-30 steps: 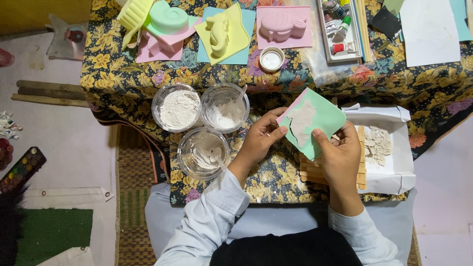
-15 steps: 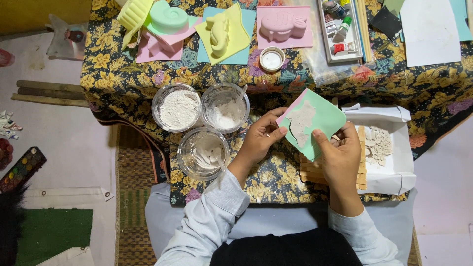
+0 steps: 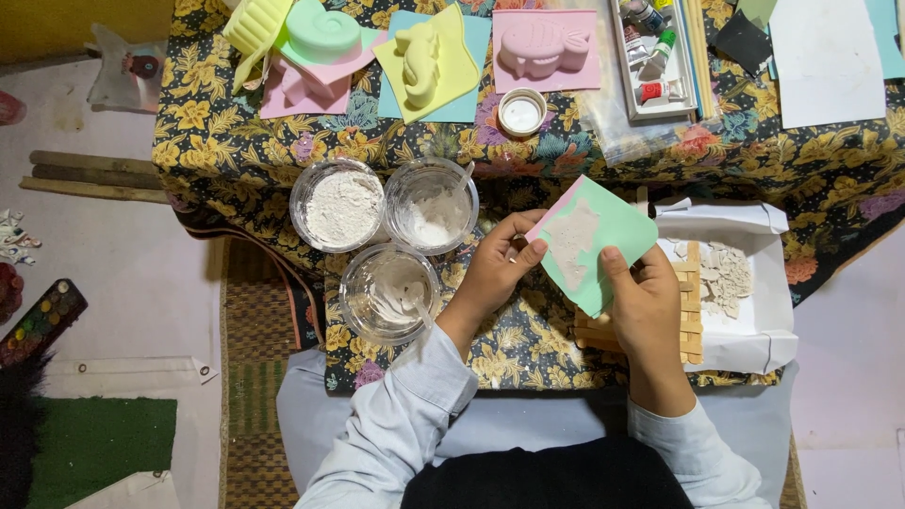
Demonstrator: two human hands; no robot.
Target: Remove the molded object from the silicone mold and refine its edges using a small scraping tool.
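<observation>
**A:** So what's the person actually got hold of there?

**B:** A thin green mould sheet [image 3: 596, 240] with a pink edge and a pale, plaster-filled hollow in the middle. Both hands are closed on it: the left hand [image 3: 498, 269] pinches its left edge, the right hand [image 3: 643, 300] grips the lower right with the thumb lying on top. It's held tilted, just above the worktop [image 3: 236, 151], which has a dark cloth with yellow flowers over it.

**A:** What's close by?

**B:** Just under the right hand there's a raft of wooden sticks [image 3: 693, 316] sitting in a white paper tray [image 3: 754, 283], with pale broken plaster bits [image 3: 726, 278] beside it. The sheet and the right hand cover part of that tray. Left of the left hand are three clear round tubs: one of dry white powder [image 3: 337, 205], one with powder and a spoon [image 3: 431, 205], and one of wet grey mix [image 3: 389, 292], nearly touching the left wrist.

**A:** And further back?

**B:** A small white lid [image 3: 521, 112], a pink fish mould [image 3: 544, 47], a yellow mould [image 3: 421, 61], a green shell mould [image 3: 322, 30], plus a tray of paint tubes [image 3: 652, 57]. Off on the floor to the left lies a paint palette [image 3: 40, 322].
</observation>
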